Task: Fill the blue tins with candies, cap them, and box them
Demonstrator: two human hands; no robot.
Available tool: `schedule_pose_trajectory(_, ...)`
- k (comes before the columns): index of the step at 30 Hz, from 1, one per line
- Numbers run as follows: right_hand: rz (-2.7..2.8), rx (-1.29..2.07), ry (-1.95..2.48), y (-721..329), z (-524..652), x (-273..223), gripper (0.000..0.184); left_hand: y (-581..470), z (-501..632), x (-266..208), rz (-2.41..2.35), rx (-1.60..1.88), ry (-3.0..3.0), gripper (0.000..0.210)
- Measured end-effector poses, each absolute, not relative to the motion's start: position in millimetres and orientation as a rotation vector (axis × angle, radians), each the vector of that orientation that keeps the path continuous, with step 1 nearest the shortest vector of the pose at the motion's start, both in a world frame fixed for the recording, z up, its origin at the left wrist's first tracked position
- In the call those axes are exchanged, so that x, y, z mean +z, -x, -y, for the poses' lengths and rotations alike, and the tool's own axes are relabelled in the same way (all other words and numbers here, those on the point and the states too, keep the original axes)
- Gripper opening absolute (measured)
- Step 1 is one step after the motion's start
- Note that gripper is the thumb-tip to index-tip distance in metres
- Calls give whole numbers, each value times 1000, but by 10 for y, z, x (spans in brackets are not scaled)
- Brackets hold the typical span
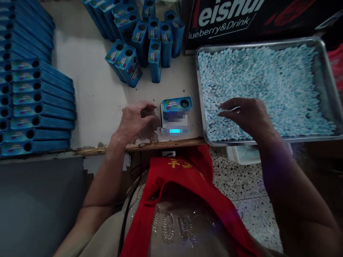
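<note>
My left hand (135, 121) rests by the table's front edge, its fingers curved and apart with nothing visible in them. Just right of it, a blue candy tin (175, 104) with a round hole in its top stands on a small digital scale (175, 123) whose lit display is blurred. Above the metal tray (198, 76) hangs my right hand (245, 116), thumb and forefinger apart over the pale blue and white candies (257, 78). Candies show through the gap between those fingers; the other fingers are partly hidden.
Several blue tins (154, 53) stand upright at the back of the table (88, 85). More tins (43, 92) lie stacked at the left. Behind the tray is a black printed box (227, 21). A white container (245, 155) sits below the tray.
</note>
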State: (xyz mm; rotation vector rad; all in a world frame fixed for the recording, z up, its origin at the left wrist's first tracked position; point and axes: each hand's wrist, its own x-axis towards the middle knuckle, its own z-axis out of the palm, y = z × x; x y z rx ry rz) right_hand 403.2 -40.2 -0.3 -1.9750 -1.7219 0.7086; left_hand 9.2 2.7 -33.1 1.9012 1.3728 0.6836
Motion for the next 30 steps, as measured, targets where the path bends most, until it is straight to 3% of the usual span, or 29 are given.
schedule_pose_trajectory(4, 1789, 598, 2021, -4062, 407, -88, 15, -187, -19, -279, -1383, 727, -1975, 80)
schedule_pose_trajectory(6, 1777, 578, 2046, -4034, 365, -127, 16, -343, -7, -193, -1388, 781, -2107, 93)
schedule_pose_trajectory(8, 1756, 577, 2010, -3949, 265, -145, 15, -571, 12, -86, -1377, 743, -2285, 86)
schedule_pose_trajectory(13, 1813, 553, 1668, -3467, -159, -77, 18, -861, 25, 137, -1379, 357, -2479, 39)
schedule_pose_trajectory(17, 2048, 503, 1417, -2919, -494, 6, 23, -172, -182, 438, -1742, 676, -2384, 44)
schedule_pose_trajectory(21, 2341, 251, 1231, -2311, -830, 111, 28, 990, -761, 805, -2016, 930, -2268, 44)
schedule_pose_trajectory(24, 2541, 46, 1252, -1881, -1067, 221, 34, 1722, -1274, 913, -2029, 914, -2201, 49)
schedule_pose_trajectory(30, 2785, -104, 1431, -1453, -1273, 301, 30, 2444, -1860, 759, -1926, 833, -2101, 41)
